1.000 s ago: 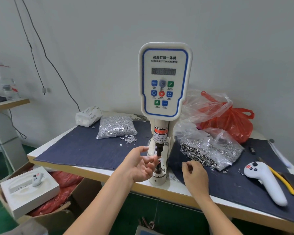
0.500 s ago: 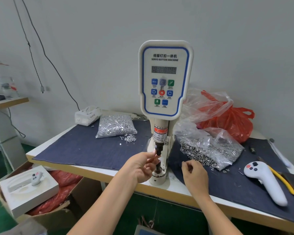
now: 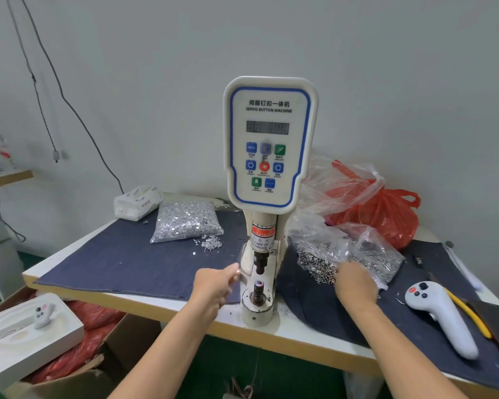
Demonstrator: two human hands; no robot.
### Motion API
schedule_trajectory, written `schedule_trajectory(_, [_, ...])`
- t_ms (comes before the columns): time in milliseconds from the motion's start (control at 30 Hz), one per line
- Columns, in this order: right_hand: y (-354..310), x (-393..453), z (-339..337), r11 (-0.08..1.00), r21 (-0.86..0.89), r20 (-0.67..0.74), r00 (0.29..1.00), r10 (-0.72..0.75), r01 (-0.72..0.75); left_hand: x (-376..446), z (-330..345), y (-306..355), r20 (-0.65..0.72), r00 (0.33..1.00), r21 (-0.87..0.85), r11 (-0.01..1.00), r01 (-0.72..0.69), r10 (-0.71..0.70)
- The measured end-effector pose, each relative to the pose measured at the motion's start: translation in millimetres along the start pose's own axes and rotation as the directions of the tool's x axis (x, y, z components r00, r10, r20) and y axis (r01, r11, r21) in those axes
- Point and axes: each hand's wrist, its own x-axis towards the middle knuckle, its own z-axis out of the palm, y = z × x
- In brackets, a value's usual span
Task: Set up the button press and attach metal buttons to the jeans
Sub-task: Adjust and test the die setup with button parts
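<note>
Metal buttons (image 3: 320,266), small, hard and slippery, lie at 3 o'clock of the press (image 3: 264,254); pinch singly. Right hand (image 3: 355,280) fingers hidden among them; left hand (image 3: 213,289) fingers blurred, state indeterminate.

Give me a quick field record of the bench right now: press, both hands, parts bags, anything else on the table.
press: servo button machine upright at the table's front edge, display dark
lower die: uncovered, no fabric on it
left hand: just left of the press, fingers blurred, grip unclear
right hand: reaching into the open bag of metal buttons
other parts: sealed bag of silver tacks, loose tacks beside it
fabric: dark denim spread flat on both sides of the press
also on table: white controller, red plastic bag, tissue pack
</note>
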Motion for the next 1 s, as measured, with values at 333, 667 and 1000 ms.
schedule_trajectory(333, [6.4,5.0,5.2,0.997,0.058,0.064,0.997,-0.045,0.041,36.0,-9.5,-20.2,-0.166,0.894,0.758,0.633,-0.154,0.416])
schedule_trajectory(667, [0.0,-2.7,1.4,0.873,0.485,0.077,0.997,0.015,-0.05,22.1,-13.4,-18.6,-0.053,0.89,0.699,0.653,-0.291,0.453])
schedule_trajectory(1000, [-51.3,-69.5,-48.3,-0.165,0.739,0.54,0.72,-0.437,-0.654,-54.1,-5.9,-4.0,0.0,0.811,0.385,0.749,-0.539,0.584])
